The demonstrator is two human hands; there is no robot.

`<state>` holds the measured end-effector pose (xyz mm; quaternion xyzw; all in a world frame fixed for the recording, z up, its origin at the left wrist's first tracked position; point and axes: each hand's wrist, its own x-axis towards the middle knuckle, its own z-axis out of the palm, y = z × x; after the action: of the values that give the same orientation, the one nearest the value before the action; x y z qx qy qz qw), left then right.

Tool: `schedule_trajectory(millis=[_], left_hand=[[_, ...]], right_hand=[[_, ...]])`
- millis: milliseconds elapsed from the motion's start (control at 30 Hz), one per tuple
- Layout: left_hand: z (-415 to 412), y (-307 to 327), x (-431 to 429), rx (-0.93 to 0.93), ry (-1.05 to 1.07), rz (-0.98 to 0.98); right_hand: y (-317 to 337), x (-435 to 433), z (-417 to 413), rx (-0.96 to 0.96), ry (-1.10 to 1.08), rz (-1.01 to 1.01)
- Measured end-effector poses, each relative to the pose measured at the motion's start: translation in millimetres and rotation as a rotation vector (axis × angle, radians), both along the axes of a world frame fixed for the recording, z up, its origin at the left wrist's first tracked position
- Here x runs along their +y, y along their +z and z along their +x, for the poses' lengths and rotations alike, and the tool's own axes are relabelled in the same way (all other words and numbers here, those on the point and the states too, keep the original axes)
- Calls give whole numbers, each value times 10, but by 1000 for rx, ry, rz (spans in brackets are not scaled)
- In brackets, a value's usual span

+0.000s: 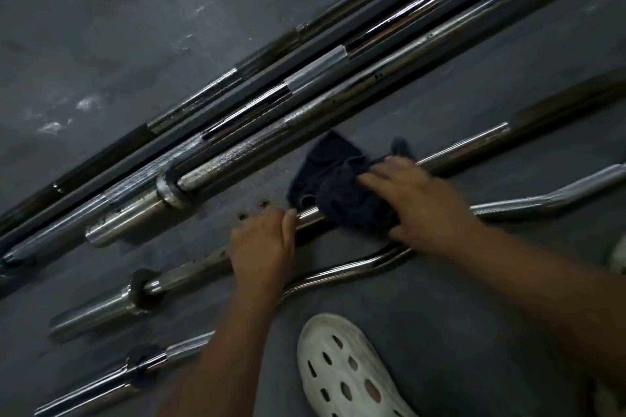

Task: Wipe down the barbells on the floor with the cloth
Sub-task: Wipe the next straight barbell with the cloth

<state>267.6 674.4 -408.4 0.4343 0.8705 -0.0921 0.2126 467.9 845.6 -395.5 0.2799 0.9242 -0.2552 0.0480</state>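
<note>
left hand (262, 247) wrapped around the barbell (189, 272), right hand (418, 200) flat, fingers spread, pressing the dark cloth (342, 186) onto it

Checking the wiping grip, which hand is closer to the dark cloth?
Right. The right hand lies flat on the dark cloth, pressing it onto the bar. The left hand grips the same bar just beside the cloth, not touching it.
</note>
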Motion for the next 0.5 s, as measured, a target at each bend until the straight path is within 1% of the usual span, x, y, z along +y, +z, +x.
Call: schedule_trajectory(millis=[67, 100, 133, 167, 200, 233, 267, 333, 367, 400, 433, 500], left_hand=[[-46, 40, 38, -38, 14, 26], [-128, 43, 121, -118, 26, -23], [-225, -6, 187, -201, 27, -32], [-313, -31, 262, -293, 63, -74], [-356, -17, 339, -346, 87, -135], [-344, -27, 368, -340, 131, -105], [-303, -34, 371, -250, 146, -52], [-140, -37, 312, -32, 116, 28], [-87, -26, 233, 7, 84, 48], [-71, -7, 149, 31, 44, 101], [-108, -6, 59, 50, 26, 142], [-233, -63, -177, 96, 35, 157]], right_hand=[[-132, 298, 440, 42, -117, 61], [-177, 406, 625, 53, -227, 96], [-195, 447, 704, 58, -356, 110], [-188, 394, 641, 40, -498, 129], [-162, 259, 455, 24, -603, 162], [-105, 77, 205, 24, -605, 161], [-57, -122, -51, 40, -506, 133], [-2, -499, -430, 60, -161, 33], [24, -557, -494, 26, -25, -1], [53, -473, -466, 16, 43, -20], [70, -339, -370, 19, 60, -29], [15, -82, -40, 60, -11, -22]])
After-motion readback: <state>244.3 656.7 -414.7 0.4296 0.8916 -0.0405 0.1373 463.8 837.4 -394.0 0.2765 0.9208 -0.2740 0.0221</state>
